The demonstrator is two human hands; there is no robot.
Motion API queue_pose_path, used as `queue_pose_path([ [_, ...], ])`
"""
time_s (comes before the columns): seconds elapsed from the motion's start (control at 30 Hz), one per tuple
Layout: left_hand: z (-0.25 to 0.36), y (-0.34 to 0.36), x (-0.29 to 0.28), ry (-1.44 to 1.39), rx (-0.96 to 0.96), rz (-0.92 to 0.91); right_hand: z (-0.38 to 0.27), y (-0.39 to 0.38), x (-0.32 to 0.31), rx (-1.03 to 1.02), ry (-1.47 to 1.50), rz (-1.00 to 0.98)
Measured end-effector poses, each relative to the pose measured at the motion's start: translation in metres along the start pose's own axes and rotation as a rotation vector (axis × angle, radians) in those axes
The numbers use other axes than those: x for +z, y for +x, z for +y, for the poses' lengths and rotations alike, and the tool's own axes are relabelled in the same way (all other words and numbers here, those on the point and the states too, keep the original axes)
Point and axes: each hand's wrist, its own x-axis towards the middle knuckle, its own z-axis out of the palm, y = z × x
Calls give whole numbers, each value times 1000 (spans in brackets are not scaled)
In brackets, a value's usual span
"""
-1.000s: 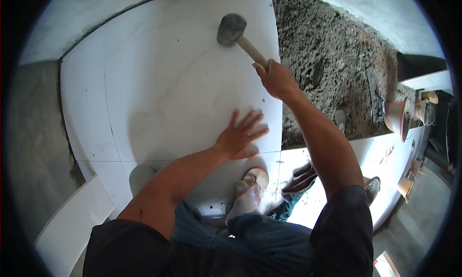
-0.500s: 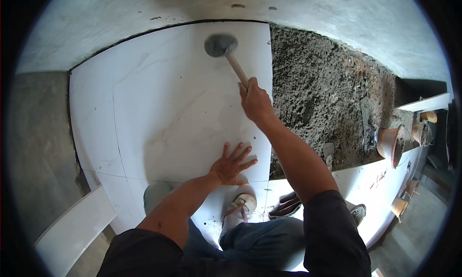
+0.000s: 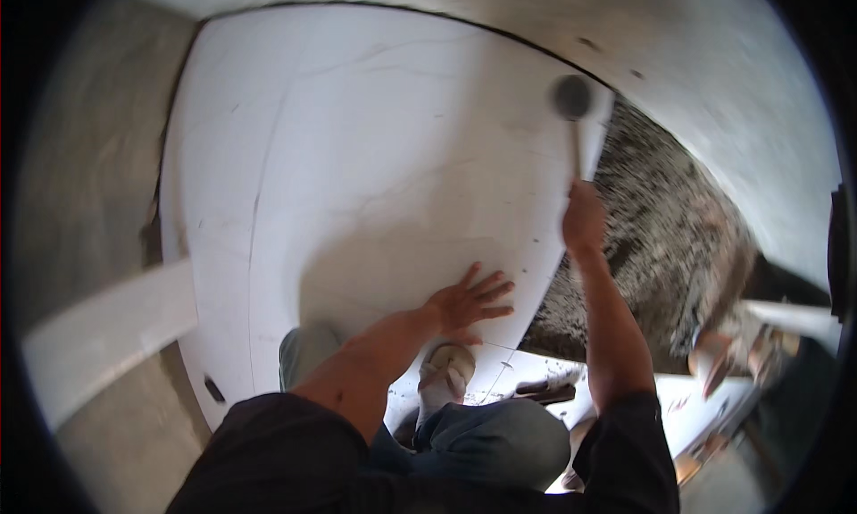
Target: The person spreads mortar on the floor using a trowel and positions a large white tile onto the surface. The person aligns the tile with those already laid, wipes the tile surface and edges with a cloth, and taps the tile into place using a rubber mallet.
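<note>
My right hand (image 3: 585, 219) is wrapped round the wooden handle of a mallet with a dark round head (image 3: 571, 97). The mallet's head is over the far right corner of a large white floor tile (image 3: 384, 175) with faint grey veins; blur hides whether it touches. My left hand (image 3: 469, 304) rests on the tile's near part with its fingers spread, holding nothing. Just beyond the tile's right edge lies a bed of rough grey mortar (image 3: 656, 219).
Grey walls stand at the far side and left, with a dark gap along the tile. A white tile strip (image 3: 107, 335) leans at left. A dark shoe (image 3: 546, 389) lies near my knee. Blurred buckets (image 3: 711, 360) are at the right, beside the mortar.
My right hand and the mallet have moved right, toward the tile's far right corner. The whole view has turned and shifted. My left hand remains spread on the tile.
</note>
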Motion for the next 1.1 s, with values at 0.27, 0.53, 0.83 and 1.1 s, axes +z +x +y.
queue_pose_path([
  [0.27,1,-10,28,-28,-42,241,22,38,-32,660,505,-347],
  [0.53,37,-19,40,-165,-588,416,28,24,-20,520,68,-305],
  [0.83,28,-19,49,-170,-414,460,26,34,-27,464,123,-164],
  [1.1,31,-19,48,-180,-407,438,-21,7,-21,494,216,-165],
])
